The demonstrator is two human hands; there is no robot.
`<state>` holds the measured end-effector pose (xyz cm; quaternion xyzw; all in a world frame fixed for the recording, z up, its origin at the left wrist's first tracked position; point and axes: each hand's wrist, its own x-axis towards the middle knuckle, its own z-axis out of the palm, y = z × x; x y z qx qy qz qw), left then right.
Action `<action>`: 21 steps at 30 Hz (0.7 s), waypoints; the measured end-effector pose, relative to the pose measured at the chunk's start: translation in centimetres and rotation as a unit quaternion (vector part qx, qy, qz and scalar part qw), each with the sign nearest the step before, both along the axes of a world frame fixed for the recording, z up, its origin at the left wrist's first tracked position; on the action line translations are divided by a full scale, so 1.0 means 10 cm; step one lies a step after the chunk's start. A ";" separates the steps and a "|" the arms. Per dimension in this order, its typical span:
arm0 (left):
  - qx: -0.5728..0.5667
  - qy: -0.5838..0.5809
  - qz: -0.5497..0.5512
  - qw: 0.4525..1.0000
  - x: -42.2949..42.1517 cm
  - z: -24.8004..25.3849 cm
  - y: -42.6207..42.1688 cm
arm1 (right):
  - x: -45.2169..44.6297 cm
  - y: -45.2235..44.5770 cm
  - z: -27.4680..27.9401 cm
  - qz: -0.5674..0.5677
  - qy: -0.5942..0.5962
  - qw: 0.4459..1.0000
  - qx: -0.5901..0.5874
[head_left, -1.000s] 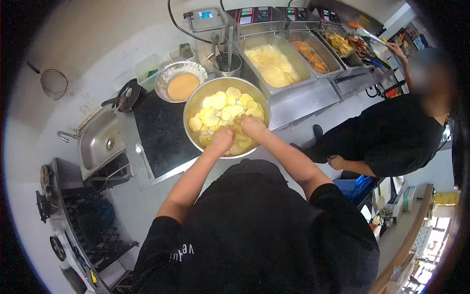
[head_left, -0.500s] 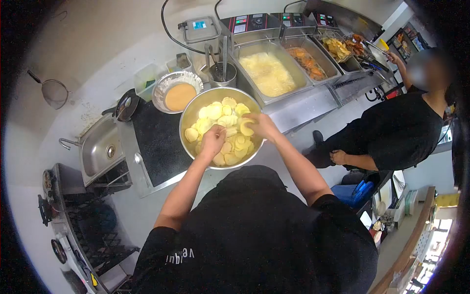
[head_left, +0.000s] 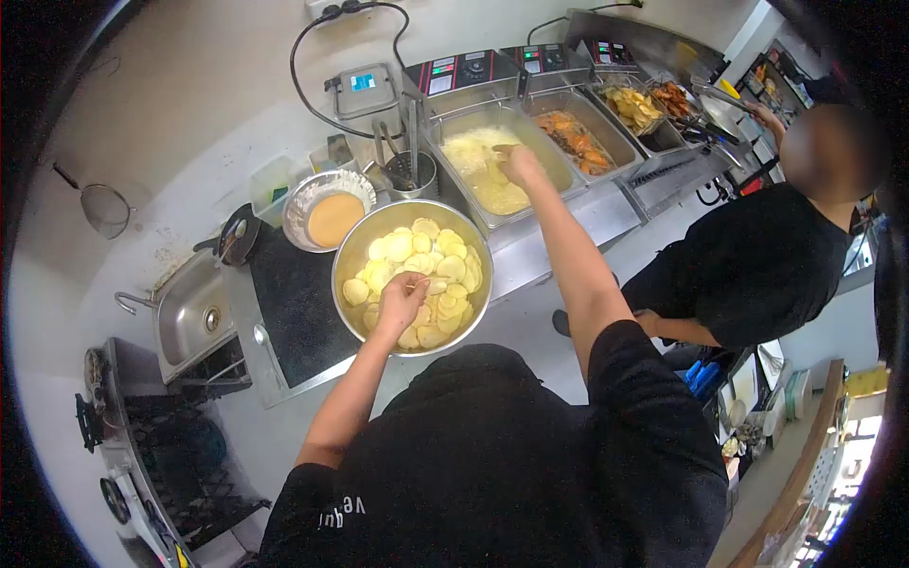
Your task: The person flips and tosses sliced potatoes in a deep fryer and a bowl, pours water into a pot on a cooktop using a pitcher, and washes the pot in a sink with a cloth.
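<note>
Thin, round pale-yellow slices that look like potato [head_left: 426,327] are heaped in a large steel bowl [head_left: 485,303]. My left hand [head_left: 403,299] is over the slices, its fingers closed on a few of them. Up and to the right, my right hand [head_left: 519,165] reaches over the nearest fryer vat [head_left: 492,222], whose oil is pale and foaming. A yellow slice shows at the fingertips of this hand, just above the foam; its outline blends with the oil.
A bowl of tan batter [head_left: 335,220] sits behind the slices, beside a steel utensil holder [head_left: 413,174]. Orange-brown food fries in the second vat [head_left: 574,134]. To the right stands a co-worker [head_left: 757,256] holding tongs. A sink [head_left: 194,312] lies left of a black mat [head_left: 298,284].
My right hand has moved from the bowl up over the fryer vat. The left hand stays in the bowl. The view has shifted, so the bowl appears lower and further left.
</note>
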<state>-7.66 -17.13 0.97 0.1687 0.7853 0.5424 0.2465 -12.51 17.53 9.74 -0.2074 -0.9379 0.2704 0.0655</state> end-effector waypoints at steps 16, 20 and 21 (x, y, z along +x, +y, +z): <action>0.150 -0.167 0.047 0.973 0.33 0.33 -0.31 | 1.40 -1.87 0.04 0.112 -0.073 0.958 -0.255; 0.150 -0.090 0.053 0.983 0.35 0.24 -0.33 | 1.14 -1.30 0.16 0.045 0.030 0.995 -0.079; 0.093 -0.034 0.017 0.995 0.37 0.20 -0.38 | 1.03 -1.09 0.17 0.026 0.051 0.998 -0.019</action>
